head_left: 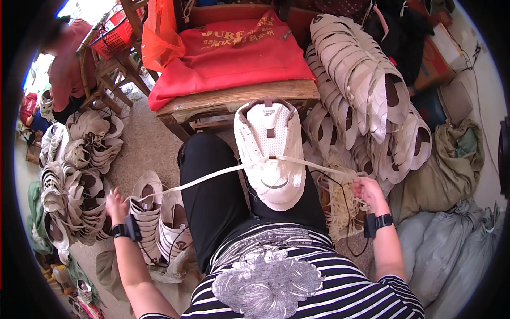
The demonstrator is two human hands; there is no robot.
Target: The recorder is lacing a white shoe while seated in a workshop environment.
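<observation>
A cream shoe upper (271,135) rests on my lap between my thighs, toe toward me and tongue toward the bench. One flat off-white shoelace (212,175) passes through the lowest eyelets, its two halves stretched out to either side. Out to the left, my left hand (116,206) is closed on one half of the lace. My right hand (367,192) pinches the other half on the right, about as far from the shoe. Neither hand touches the shoe upper itself.
Ahead stands a wooden bench (239,98) draped with red cloth (244,53). Stacked uppers (366,80) rise at right, with loose laces (342,204) below and sacks (446,255) beyond. More uppers (79,186) lie left; a person (71,64) sits at far left.
</observation>
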